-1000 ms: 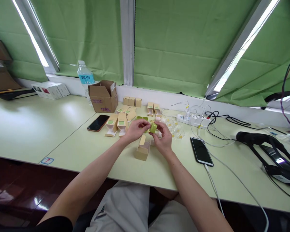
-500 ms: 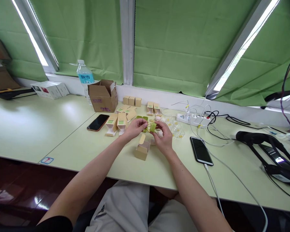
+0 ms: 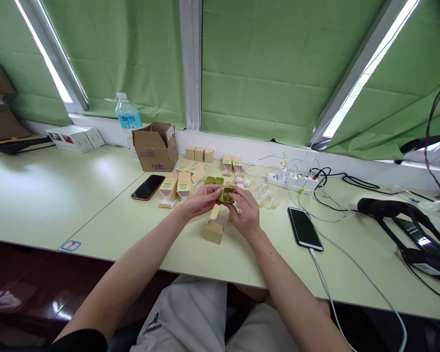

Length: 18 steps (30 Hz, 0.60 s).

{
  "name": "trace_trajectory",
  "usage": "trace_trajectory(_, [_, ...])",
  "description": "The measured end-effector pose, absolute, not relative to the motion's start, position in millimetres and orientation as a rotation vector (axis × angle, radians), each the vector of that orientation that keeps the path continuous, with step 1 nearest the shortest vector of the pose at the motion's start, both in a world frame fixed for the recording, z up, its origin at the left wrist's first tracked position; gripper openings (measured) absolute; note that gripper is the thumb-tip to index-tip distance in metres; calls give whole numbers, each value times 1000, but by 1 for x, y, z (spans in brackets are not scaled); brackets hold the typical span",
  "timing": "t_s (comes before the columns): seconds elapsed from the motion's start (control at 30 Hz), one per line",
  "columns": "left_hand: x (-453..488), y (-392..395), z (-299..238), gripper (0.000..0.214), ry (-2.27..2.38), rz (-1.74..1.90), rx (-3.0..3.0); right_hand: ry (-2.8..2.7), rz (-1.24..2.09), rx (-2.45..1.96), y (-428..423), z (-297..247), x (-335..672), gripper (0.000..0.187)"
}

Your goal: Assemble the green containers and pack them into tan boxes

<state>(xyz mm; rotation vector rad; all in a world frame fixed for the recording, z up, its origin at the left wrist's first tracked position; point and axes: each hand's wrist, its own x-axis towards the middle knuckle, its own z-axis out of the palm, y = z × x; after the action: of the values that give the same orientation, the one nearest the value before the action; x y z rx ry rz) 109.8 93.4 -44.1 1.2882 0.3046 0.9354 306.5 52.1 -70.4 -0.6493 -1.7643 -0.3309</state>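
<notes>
Head view: a small green case is pinched between left hand and right hand, fingers closed on it, just above the open kraft box (flap up). Risk — the case could be fumbled if the fingertip grip slackens.

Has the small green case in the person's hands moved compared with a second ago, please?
Yes. The small green case, pinched by the left hand and right hand, now sits lower, closer to the open cardboard box below it.
</notes>
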Motion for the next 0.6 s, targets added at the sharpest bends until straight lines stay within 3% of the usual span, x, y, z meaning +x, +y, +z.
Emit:
trace_trajectory(0.3, [110, 90, -38, 51, 300, 932, 1305, -1781, -346, -661, 52, -70, 305, 26])
trace_trajectory(0.6, [110, 87, -34, 52, 329, 945, 1319, -1774, -114, -743, 49, -69, 301, 23])
